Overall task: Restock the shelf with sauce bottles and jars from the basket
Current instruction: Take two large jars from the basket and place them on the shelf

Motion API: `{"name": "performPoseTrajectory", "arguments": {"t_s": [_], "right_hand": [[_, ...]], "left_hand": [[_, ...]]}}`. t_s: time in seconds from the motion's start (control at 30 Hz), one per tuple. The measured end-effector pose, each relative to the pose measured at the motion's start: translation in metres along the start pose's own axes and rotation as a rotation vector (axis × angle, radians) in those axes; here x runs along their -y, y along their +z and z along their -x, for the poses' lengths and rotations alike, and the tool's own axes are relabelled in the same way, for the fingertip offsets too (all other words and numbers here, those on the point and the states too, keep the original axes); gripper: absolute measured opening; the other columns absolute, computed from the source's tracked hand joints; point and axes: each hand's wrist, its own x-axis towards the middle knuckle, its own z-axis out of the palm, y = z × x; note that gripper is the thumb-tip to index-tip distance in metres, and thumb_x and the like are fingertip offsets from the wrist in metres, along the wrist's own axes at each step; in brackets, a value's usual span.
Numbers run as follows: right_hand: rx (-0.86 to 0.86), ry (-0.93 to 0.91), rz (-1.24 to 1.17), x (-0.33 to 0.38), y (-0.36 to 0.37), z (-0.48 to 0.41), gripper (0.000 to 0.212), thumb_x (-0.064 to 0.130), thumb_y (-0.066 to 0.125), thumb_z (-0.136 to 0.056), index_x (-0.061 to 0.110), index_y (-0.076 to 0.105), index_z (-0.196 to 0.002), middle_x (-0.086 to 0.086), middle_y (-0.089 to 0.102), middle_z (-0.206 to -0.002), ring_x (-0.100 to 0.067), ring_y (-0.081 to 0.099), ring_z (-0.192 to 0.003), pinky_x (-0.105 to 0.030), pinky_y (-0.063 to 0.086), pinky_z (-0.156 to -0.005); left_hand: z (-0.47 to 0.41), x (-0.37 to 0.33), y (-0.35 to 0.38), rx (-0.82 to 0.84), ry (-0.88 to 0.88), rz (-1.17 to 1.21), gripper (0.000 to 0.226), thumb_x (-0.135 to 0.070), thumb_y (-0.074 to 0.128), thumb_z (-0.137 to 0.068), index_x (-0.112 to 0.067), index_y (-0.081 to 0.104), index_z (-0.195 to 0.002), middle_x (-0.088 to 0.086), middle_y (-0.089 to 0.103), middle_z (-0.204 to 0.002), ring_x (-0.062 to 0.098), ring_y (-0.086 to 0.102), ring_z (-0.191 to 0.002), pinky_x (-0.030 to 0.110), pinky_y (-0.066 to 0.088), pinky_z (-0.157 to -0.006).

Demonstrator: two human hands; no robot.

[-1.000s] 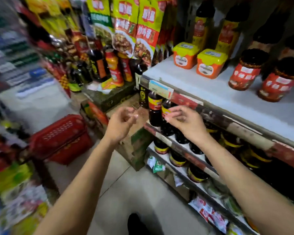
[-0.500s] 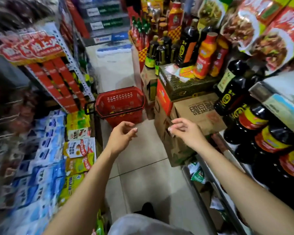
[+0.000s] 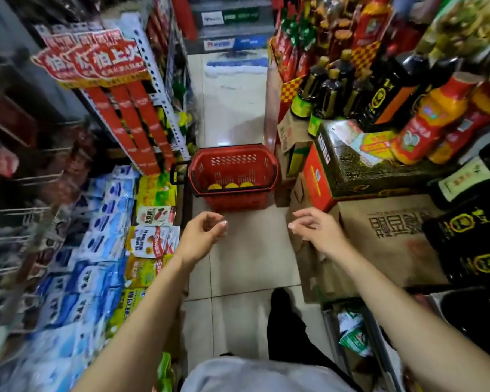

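Note:
A red plastic basket [image 3: 232,172] stands on the tiled aisle floor ahead of me, its black handle to the left. Three yellow lids [image 3: 231,186] show at its bottom, near the front wall. My left hand [image 3: 203,234] hovers just short of the basket with loosely curled fingers and holds nothing. My right hand [image 3: 317,229] reaches forward at the same height, fingers relaxed and empty, in front of a cardboard box [image 3: 379,239]. Dark sauce bottles [image 3: 473,241] crowd the shelf at the right edge.
Stacked cartons [image 3: 348,168] topped with dark and orange bottles [image 3: 433,117] line the right side of the narrow aisle. Racks of blue and yellow packets [image 3: 102,250] fill the left side. Pale floor tiles [image 3: 246,258] lie between me and the basket.
My view has swung left from the right-hand shelf to face down the aisle. The basket now sits centred ahead, closer to both hands. Both hands stay empty.

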Motion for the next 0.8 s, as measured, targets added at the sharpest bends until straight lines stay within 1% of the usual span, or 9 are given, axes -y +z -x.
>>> {"name": "performPoseTrajectory", "arguments": {"t_s": [0.07, 0.13, 0.23, 0.37, 0.43, 0.47, 0.57, 0.7, 0.8], "right_hand": [[0.008, 0.0, -0.012, 0.002, -0.007, -0.032, 0.029, 0.004, 0.069, -0.079, -0.002, 0.059, -0.105, -0.011, 0.064, -0.085, -0.015, 0.056, -0.073, -0.016, 0.044, -0.062], [0.044, -0.001, -0.01, 0.005, -0.013, -0.068, 0.025, 0.008, 0.069, -0.079, 0.004, 0.06, -0.102, -0.006, 0.064, -0.083, -0.012, 0.056, -0.07, -0.019, 0.043, -0.063], [0.096, 0.043, -0.027, 0.013, -0.015, -0.114, 0.018, 0.013, 0.07, -0.08, 0.016, 0.06, -0.094, -0.008, 0.066, -0.088, -0.016, 0.058, -0.079, -0.031, 0.046, -0.074], [0.171, 0.054, 0.02, 0.022, -0.014, -0.17, 0.017, 0.019, 0.071, -0.078, 0.019, 0.062, -0.093, -0.004, 0.065, -0.086, -0.016, 0.058, -0.08, -0.032, 0.045, -0.073], [0.196, 0.072, 0.042, 0.029, -0.011, -0.195, 0.017, 0.021, 0.071, -0.078, 0.021, 0.062, -0.093, -0.002, 0.065, -0.086, -0.014, 0.058, -0.08, -0.034, 0.046, -0.074], [0.206, 0.079, 0.048, 0.032, -0.009, -0.208, 0.017, 0.022, 0.071, -0.079, 0.02, 0.062, -0.093, -0.001, 0.065, -0.086, -0.012, 0.058, -0.078, -0.033, 0.045, -0.073], [0.243, 0.093, 0.047, 0.04, 0.001, -0.244, 0.018, 0.022, 0.07, -0.08, 0.018, 0.062, -0.095, 0.001, 0.067, -0.083, -0.002, 0.058, -0.065, -0.025, 0.043, -0.068], [0.249, 0.134, 0.054, 0.043, 0.019, -0.292, 0.021, 0.022, 0.069, -0.081, 0.014, 0.063, -0.099, -0.004, 0.068, -0.085, -0.008, 0.06, -0.072, -0.028, 0.045, -0.074], [0.241, 0.175, 0.06, 0.047, 0.038, -0.334, 0.024, 0.021, 0.069, -0.081, 0.01, 0.062, -0.102, -0.009, 0.067, -0.088, -0.015, 0.062, -0.076, -0.027, 0.045, -0.071]], "left_hand": [[-0.025, -0.007, 0.003, -0.003, 0.001, -0.038, 0.011, -0.009, 0.056, -0.089, -0.005, 0.057, -0.1, 0.01, 0.062, -0.088, 0.013, 0.062, -0.071, 0.013, 0.046, -0.057], [-0.054, -0.016, 0.006, -0.03, 0.003, -0.057, 0.009, -0.009, 0.056, -0.089, -0.005, 0.057, -0.097, 0.009, 0.063, -0.084, 0.01, 0.063, -0.067, 0.012, 0.044, -0.054], [-0.094, -0.032, 0.008, -0.075, -0.02, -0.049, 0.009, -0.009, 0.058, -0.088, -0.004, 0.058, -0.096, 0.008, 0.063, -0.081, -0.001, 0.062, -0.057, 0.008, 0.044, -0.051], [-0.141, -0.045, 0.01, -0.112, -0.054, -0.03, 0.006, -0.007, 0.058, -0.088, -0.005, 0.058, -0.093, 0.006, 0.062, -0.077, -0.005, 0.061, -0.055, 0.007, 0.043, -0.05], [-0.159, -0.047, 0.008, -0.123, -0.087, -0.028, 0.006, -0.007, 0.058, -0.088, -0.005, 0.057, -0.094, 0.006, 0.062, -0.078, -0.004, 0.062, -0.056, 0.008, 0.043, -0.05], [-0.169, -0.047, 0.006, -0.128, -0.107, -0.031, 0.007, -0.009, 0.058, -0.088, -0.006, 0.058, -0.094, 0.008, 0.063, -0.081, 0.0, 0.064, -0.06, 0.009, 0.044, -0.051], [-0.2, -0.042, -0.004, -0.143, -0.168, -0.009, 0.007, -0.01, 0.057, -0.089, -0.008, 0.057, -0.094, 0.014, 0.064, -0.09, 0.014, 0.063, -0.07, 0.012, 0.044, -0.054], [-0.251, -0.032, -0.019, -0.139, -0.23, 0.02, 0.004, -0.008, 0.056, -0.089, -0.007, 0.055, -0.093, 0.015, 0.062, -0.091, 0.015, 0.062, -0.07, 0.011, 0.044, -0.052], [-0.304, -0.023, -0.035, -0.096, -0.274, 0.026, 0.002, -0.01, 0.057, -0.089, -0.009, 0.056, -0.09, 0.015, 0.062, -0.09, 0.014, 0.061, -0.068, 0.017, 0.047, -0.058]]}}
